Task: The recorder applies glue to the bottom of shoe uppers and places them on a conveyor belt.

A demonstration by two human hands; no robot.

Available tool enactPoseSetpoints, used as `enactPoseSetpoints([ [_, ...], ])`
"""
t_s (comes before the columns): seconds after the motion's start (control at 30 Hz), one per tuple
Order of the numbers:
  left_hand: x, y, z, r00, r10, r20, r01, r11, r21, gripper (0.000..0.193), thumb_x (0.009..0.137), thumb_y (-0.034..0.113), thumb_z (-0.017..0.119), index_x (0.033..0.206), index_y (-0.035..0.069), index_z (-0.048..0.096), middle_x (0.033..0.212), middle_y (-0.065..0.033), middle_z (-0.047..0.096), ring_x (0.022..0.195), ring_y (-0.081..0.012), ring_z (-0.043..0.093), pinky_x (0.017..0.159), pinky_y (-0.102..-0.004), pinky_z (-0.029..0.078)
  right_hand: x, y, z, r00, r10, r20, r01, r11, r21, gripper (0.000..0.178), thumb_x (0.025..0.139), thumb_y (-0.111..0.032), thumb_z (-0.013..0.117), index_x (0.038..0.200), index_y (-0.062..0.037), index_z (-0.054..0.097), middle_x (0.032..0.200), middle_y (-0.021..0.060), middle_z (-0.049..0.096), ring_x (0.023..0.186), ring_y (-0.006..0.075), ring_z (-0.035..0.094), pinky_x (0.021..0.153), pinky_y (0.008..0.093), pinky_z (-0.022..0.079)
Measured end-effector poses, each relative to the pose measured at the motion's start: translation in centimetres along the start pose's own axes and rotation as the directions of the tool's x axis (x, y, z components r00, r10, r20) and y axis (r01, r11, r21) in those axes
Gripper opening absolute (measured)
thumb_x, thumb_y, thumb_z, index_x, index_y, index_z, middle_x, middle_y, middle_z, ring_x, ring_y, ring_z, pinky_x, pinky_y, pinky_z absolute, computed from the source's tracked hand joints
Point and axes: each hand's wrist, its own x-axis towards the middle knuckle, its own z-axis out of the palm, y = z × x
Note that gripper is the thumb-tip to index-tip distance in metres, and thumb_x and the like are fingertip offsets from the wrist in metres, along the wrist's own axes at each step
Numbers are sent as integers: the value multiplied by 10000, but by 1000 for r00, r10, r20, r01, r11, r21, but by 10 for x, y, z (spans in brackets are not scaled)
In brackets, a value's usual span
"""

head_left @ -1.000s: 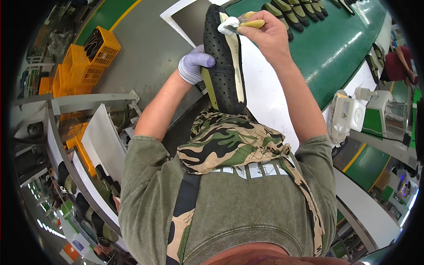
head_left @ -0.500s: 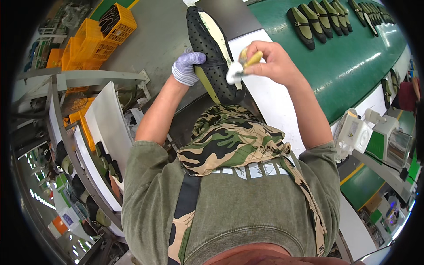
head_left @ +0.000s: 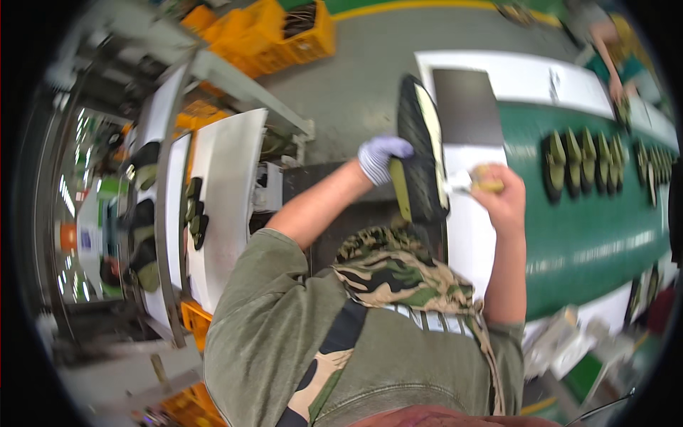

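My left hand, in a white-and-purple striped knit glove, is closed around a shoe held up in front of me. The shoe has a black, dotted underside, an olive-green part beside the glove and a cream strip along its right side. In my bare right hand I grip a small tool with a yellow handle and a white head. That head is at the lower end of the cream strip; blur hides whether it touches.
A dark mat lies on the white table. Beyond, a green conveyor belt carries rows of olive-and-black shoes. Racks with white boards stand left, yellow crates behind. Another person's arm is at the far right.
My view has swung, so the shoe and both hands appear farther right and lower. The shoe looks more upright, and the tool's white head has moved to the strip's right side.
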Motion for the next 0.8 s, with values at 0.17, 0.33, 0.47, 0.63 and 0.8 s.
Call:
enactPoseSetpoints([
  [0.17, -29, 22, 30, 990, 144, 1, -143, 982, 120, 519, 692, 73, 656, 1186, -65, 577, 1087, -200, 671, 962, -317, 672, 925, -425, 531, 17, 15, 9, 986, -119, 116, 102, 984, 145, 203, 738, 62, 707, 855, -23, 565, 1012, 129, 615, 896, 158, 573, 796, 289, 474],
  [0.33, -88, 77, 63, 937, 348, 11, -348, 931, 110, 507, 705, 75, 646, 1186, -59, 562, 1093, -191, 662, 960, -330, 669, 926, -443, 532, 37, 30, 14, 994, -106, -9, 102, 929, 357, 206, 766, 67, 709, 867, -34, 560, 1023, 114, 609, 917, 152, 570, 835, 274, 464],
  [0.47, -142, 161, 69, 681, 701, -210, -629, 707, 321, 450, 721, 100, 650, 1140, -53, 589, 1038, -204, 667, 929, -347, 664, 936, -478, 522, 36, 54, 0, 996, -80, -38, 89, 897, 432, 232, 773, 84, 694, 904, -46, 552, 1008, 96, 612, 882, 149, 581, 799, 278, 484],
  [0.63, -226, 306, 68, 293, 883, -368, -689, 461, 559, 310, 803, 257, 675, 1044, 62, 660, 1042, -121, 696, 960, -317, 653, 930, -506, 501, 16, 72, -32, 986, 70, -148, 1, 902, 433, 206, 817, 35, 677, 910, -56, 518, 855, 43, 578, 715, 124, 557, 681, 256, 488],
  [0.8, -336, 428, 16, 97, 879, -466, -540, 440, 717, 290, 851, 300, 659, 1034, 78, 692, 995, -112, 714, 876, -297, 689, 838, -436, 548, -10, 78, -73, 940, 161, -302, -18, 903, 428, 186, 832, 13, 671, 908, -68, 521, 848, 37, 578, 697, 114, 555, 670, 250, 484],
])
